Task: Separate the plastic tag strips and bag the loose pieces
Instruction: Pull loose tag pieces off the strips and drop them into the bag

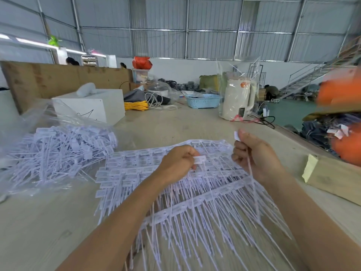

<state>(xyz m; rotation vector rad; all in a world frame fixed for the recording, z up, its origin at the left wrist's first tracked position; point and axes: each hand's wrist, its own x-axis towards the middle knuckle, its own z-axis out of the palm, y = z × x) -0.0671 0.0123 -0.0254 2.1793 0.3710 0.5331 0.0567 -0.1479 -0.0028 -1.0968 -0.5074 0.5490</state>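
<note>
A stack of joined tag strips lies on the table in front of the person. Their flat heads sit in rows at the far side, and the thin tails point toward the person, fanning out past the near edge of the stack. A connecting bar runs across the tails from lower left to upper right.

The left hand rests on the far middle of the stack, fingers curled, pinching one tag head between thumb and fingertips. That head points right.

The right hand is raised just over the stack's right edge, fingers curled round a single tag. Its head sticks up above the thumb and its long tail runs down and toward the person along the palm, roughly upright and slightly tilted. Whether its lower end is free of the stack cannot be told.

To the left, well apart from the hands, loose tags lie heaped in all directions on and inside a clear bag. Behind it stands a white box. Farther back are a yellow cord, a blue basket and a wrapped kettle. A wood block lies at the right.
</note>
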